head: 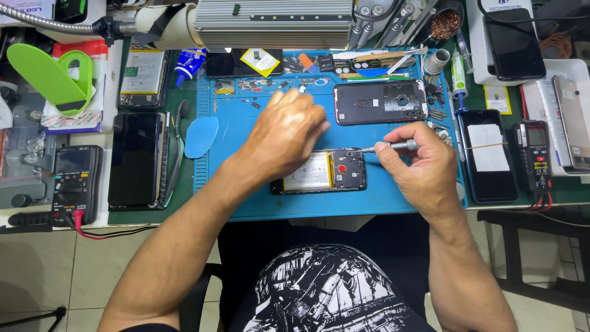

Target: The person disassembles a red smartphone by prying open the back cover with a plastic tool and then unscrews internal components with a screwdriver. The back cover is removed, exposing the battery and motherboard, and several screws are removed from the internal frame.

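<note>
An opened phone [319, 172] with a pale battery and dark circuit board lies on the blue work mat [246, 197]. My left hand [284, 132] hovers curled above the phone's left half, fingers bent; whether it pinches something small is hidden. My right hand [421, 166] grips a slim silver screwdriver [393, 146], its tip pointing left at the phone's upper right corner. A removed dark back cover [381, 101] lies flat on the mat just behind the phone.
Several phones [135, 157] lie left of the mat, with a black multimeter [74, 181] and green stand [52, 77]. Right are a phone with white paper [488, 154], a second meter [533, 154] and a tool cup [445, 21]. A blue pick [201, 135] rests on the mat.
</note>
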